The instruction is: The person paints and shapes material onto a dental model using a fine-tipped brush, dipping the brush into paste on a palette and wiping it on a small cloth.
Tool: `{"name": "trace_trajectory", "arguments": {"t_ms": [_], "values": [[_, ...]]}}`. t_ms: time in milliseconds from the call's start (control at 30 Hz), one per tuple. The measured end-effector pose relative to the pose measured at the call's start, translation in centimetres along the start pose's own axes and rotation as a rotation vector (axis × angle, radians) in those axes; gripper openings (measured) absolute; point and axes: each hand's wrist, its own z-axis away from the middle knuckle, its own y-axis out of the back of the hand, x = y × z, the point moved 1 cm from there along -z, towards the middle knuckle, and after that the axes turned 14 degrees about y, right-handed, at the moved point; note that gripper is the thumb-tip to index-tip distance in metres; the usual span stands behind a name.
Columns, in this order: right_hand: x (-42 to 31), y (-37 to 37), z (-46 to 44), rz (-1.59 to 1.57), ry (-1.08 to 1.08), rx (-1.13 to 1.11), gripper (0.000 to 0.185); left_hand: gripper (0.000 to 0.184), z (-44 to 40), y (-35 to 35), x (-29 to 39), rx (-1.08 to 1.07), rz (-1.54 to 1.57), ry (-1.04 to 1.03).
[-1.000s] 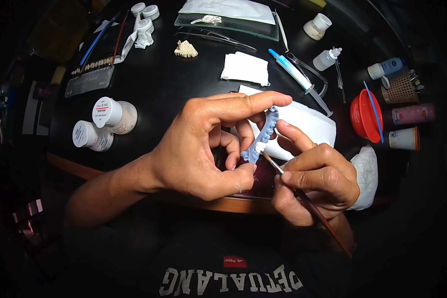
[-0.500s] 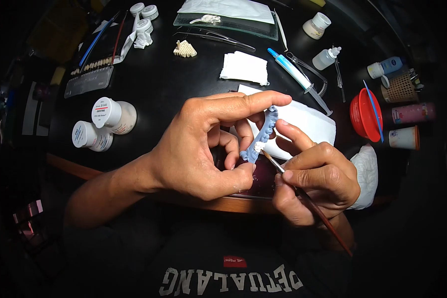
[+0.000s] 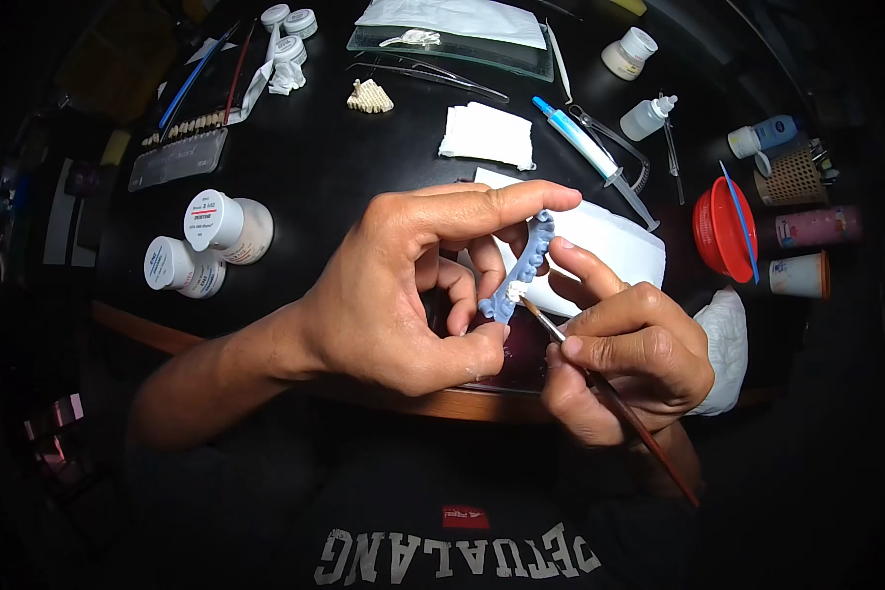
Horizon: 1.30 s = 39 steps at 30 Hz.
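Observation:
Between its thumb and fingertips, my left hand (image 3: 393,295) grips a blue-grey dental model (image 3: 531,258) shaped like a row of teeth, tilted on its end. A lump of white paste (image 3: 516,291) sits on a tooth near the model's lower end. My right hand (image 3: 639,359) pinches a thin brush (image 3: 624,411) with a dark red handle. The brush tip is at the white paste or right beside it; whether they touch, I cannot tell. A right fingertip is close to the model's upper part. White paper (image 3: 615,246) lies on the table behind the hands.
Lidded jars (image 3: 228,228) stand at the left. Toward the back are a glass slab (image 3: 452,51), tweezers (image 3: 433,71), a folded white tissue (image 3: 487,136) and a blue-tipped syringe (image 3: 585,143). A red bowl (image 3: 723,231) and a small cup (image 3: 798,274) stand at the right.
Both hands hold nearly the same pose. The whole view has shifted very slightly; the brush stays at the white paste on the model.

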Motion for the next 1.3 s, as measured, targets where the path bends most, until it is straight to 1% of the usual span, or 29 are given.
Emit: {"name": "trace_trajectory", "arguments": {"t_ms": [600,800,1300], "values": [[0.04,0.21,0.21,-0.033,0.003,-0.027,0.019,0.078,0.01,0.09,-0.04,0.001,-0.017,-0.012],[-0.04,0.12,0.22,-0.038,-0.016,0.007,0.018,0.079,0.05,0.05,0.04,-0.003,-0.01,0.0],[0.16,0.16,0.26,-0.026,-0.004,-0.008,0.018,0.078,0.02,0.08,-0.04,0.0,-0.011,-0.019]]}}
